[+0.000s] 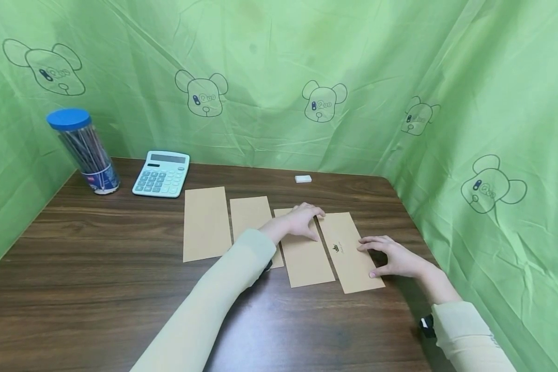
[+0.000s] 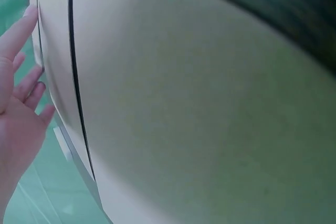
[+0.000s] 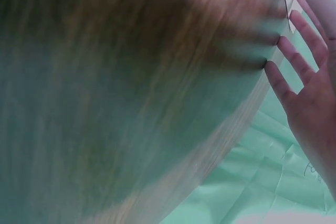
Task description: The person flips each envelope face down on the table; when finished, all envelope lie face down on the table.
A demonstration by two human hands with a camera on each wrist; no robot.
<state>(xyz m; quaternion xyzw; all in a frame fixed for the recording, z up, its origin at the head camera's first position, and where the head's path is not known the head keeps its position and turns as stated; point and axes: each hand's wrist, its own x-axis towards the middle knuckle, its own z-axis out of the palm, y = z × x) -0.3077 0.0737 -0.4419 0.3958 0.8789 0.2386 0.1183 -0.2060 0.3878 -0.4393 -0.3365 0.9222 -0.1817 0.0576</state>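
Observation:
Several flat kraft-brown paper rectangles lie in a row on the wooden table. The rightmost brown paper rectangle [image 1: 349, 258] carries a small black crown print. My left hand [image 1: 300, 219] reaches over the third brown paper rectangle [image 1: 307, 263], its fingertips at the upper left corner of the rightmost one and its thumb spread below. At the right edge of that printed rectangle, my right hand [image 1: 395, 257] touches it with fingertips and thumb spread apart. In the right wrist view the right hand's fingers [image 3: 299, 59] reach down to the table surface.
Further left lie a second brown rectangle [image 1: 251, 212] and the leftmost one [image 1: 206, 225]. A light blue calculator [image 1: 161, 174] and a blue-lidded tub of pencil-like sticks [image 1: 89, 152] stand at the back left. A white eraser-like block [image 1: 303, 179] lies near the green curtain [image 1: 260, 134].

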